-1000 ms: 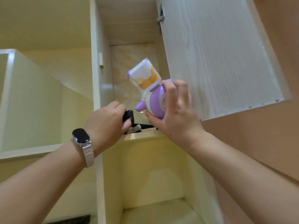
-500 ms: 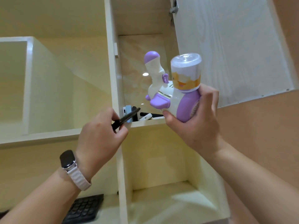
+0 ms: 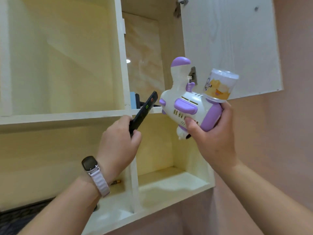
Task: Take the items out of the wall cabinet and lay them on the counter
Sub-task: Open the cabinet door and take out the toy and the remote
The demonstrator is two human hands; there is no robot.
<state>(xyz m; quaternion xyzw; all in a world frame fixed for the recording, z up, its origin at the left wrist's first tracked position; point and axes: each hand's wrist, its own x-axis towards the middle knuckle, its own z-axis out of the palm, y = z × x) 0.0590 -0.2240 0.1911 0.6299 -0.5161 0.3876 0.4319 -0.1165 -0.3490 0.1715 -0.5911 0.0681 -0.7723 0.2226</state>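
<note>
My right hand (image 3: 213, 138) grips a white and purple toy gun (image 3: 188, 106) with a clear bottle on top, held in front of the open wall cabinet (image 3: 145, 111). A slim black remote control (image 3: 144, 111) with a red and a green button sticks up out of my left hand (image 3: 118, 145), just below the cabinet's shelf edge. On that shelf, at its left side, a blue item (image 3: 132, 100) and a dark item (image 3: 138, 101) still stand, partly hidden by the remote.
The cabinet door (image 3: 228, 39) hangs open to the right, above my right hand. Open cubbies lie below and to the left; a small brown object (image 3: 116, 181) rests in the lower left one. A dark keyboard (image 3: 20, 216) shows at the bottom left. A pink wall is at right.
Both hands have drawn back and down from the shelf. The remote is fully out of the cabinet and the toy gun has come out further, its side now toward me.
</note>
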